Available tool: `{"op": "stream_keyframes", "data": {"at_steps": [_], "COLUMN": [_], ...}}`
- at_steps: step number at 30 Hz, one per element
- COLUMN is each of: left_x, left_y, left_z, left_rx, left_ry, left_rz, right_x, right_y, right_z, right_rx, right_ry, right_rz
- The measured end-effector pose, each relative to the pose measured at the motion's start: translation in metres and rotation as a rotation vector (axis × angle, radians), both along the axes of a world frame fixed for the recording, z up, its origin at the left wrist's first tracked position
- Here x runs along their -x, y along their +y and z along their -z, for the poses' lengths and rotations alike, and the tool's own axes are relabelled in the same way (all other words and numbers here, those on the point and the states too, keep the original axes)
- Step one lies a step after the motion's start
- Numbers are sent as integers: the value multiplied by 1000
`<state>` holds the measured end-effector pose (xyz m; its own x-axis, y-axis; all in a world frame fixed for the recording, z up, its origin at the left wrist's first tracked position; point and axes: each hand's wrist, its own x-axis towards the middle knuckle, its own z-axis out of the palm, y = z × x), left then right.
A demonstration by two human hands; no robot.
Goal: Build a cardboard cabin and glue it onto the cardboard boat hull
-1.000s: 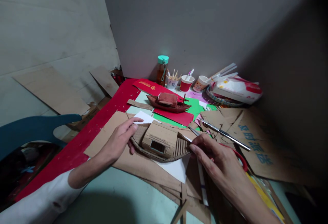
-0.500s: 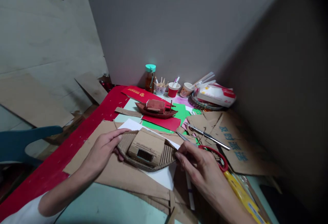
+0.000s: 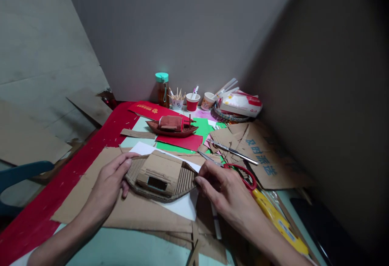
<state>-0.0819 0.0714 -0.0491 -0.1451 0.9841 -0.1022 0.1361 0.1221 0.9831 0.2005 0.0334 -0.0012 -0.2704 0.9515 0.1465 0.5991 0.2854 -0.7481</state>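
Hands bracket the cardboard boat on white paper: left hand pinches one end, right hand fingertips press the other. Judged risk: squeezing could buckle the corrugated hull or pop a glued seam; scissors lie just beside the right wrist. Farther back, cardboard sheet bears blue characters, mirrored and unreadable; the red envelope carries gold print, illegible.

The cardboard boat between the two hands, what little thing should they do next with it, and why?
Probably press its two ends gently inward. The left hand touches one end of the cardboard boat and the right hand pinches the other end. The boat rests on white paper, so both hands look placed to steady the hull.
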Motion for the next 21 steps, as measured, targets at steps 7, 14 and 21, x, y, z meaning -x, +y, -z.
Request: {"op": "stream_keyframes", "data": {"at_steps": [7,14,21], "left_x": [-7,-9,-7], "left_y": [-1,-3,-2], "left_z": [-8,-10,-11], "left_rx": [17,-3,-33], "left_ry": [-32,13,120], "left_rz": [-29,15,71], "right_x": [2,3,0], "right_y": [0,-2,1], "right_z": [-1,-1,2], "right_rx": [1,-3,52], "right_ry": [15,-15,1], "right_rz": [26,48,48]}}
